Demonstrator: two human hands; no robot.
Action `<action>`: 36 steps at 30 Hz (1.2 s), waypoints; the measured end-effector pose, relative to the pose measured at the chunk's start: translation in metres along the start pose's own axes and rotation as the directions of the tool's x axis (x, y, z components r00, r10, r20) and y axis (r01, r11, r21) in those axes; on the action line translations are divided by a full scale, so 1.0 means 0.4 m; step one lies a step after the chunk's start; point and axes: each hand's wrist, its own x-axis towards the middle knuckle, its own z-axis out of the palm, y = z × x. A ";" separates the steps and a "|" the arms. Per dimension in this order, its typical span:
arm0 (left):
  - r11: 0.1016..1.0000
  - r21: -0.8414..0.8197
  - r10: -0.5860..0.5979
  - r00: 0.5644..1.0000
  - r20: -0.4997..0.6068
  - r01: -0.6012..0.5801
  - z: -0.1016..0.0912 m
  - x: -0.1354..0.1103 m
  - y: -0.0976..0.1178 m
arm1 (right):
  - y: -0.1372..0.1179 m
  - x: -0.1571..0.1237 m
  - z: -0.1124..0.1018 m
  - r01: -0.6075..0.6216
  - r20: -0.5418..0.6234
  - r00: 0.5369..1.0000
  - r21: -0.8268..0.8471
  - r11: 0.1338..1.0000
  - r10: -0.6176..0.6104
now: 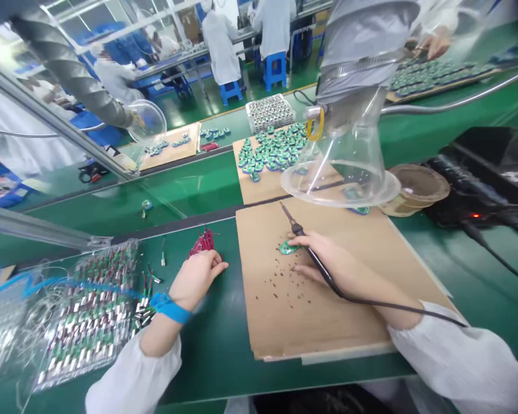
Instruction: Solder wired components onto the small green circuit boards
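My right hand (328, 261) rests on a brown cardboard sheet (328, 310) and is closed round a black soldering iron (300, 230), whose tip points away from me. Its fingertips touch a small green circuit board (288, 248). A black cable (392, 305) runs from the iron back over my wrist. My left hand (196, 279), with a blue strap on the wrist, lies on the green table and its curled fingers reach a bundle of red wires (202, 241). Whether it grips them I cannot see.
A clear fume hood funnel (341, 167) hangs just beyond the cardboard. Behind it lie a heap of green boards (271, 152) and a tray of metal parts (270, 112). A tray of small batteries (90, 310) sits at left, a black unit (479, 190) at right. People in white coats work behind.
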 end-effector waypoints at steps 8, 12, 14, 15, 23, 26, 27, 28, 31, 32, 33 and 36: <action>0.993 0.046 -0.099 0.988 -0.115 0.105 0.017 0.009 0.044 | 0.003 -0.015 0.006 0.088 0.006 0.996 0.067 0.994 -0.089; 0.996 -0.004 -0.087 0.968 -0.233 0.088 -0.009 -0.006 0.053 | 0.012 -0.024 -0.007 0.111 -0.082 0.991 0.028 0.993 -0.108; 0.990 -0.142 -0.057 0.963 -0.262 0.020 -0.009 -0.007 0.067 | 0.003 -0.020 -0.009 0.082 -0.121 0.989 -0.016 0.996 -0.084; 0.964 -0.263 -0.024 0.968 -0.250 -0.044 -0.002 -0.004 0.078 | -0.005 -0.017 -0.009 0.069 -0.117 0.991 -0.034 0.997 -0.072; 0.552 -0.812 0.289 0.957 -0.028 -0.190 0.121 0.072 0.206 | -0.034 -0.025 0.002 0.107 -0.003 0.994 0.099 0.989 -0.108; 0.639 -0.739 0.292 0.956 -0.027 -0.216 0.131 0.083 0.229 | -0.026 -0.032 -0.005 0.115 -0.012 0.993 0.119 0.986 -0.114; 0.674 -0.698 0.293 0.955 -0.050 -0.243 0.131 0.083 0.233 | -0.023 -0.032 -0.005 0.111 -0.025 0.994 0.113 0.987 -0.109; 0.708 -0.649 0.302 0.950 -0.077 -0.277 0.131 0.081 0.236 | -0.021 -0.031 -0.003 0.110 -0.035 0.994 0.104 0.989 -0.107; 0.788 -0.482 0.353 0.923 -0.155 -0.383 0.135 0.073 0.240 | -0.017 -0.026 0.008 0.106 -0.054 0.993 0.089 0.990 -0.101; 0.799 -0.438 0.373 0.911 -0.175 -0.411 0.138 0.071 0.239 | -0.018 -0.025 0.011 0.104 -0.054 0.994 0.092 0.990 -0.099; 0.805 -0.403 0.388 0.900 -0.196 -0.435 0.141 0.069 0.238 | -0.019 -0.024 0.013 0.101 -0.055 0.994 0.096 0.990 -0.096; 0.799 -0.352 0.426 0.873 -0.239 -0.487 0.147 0.065 0.232 | -0.026 -0.024 0.008 0.080 -0.062 0.995 0.092 0.993 -0.074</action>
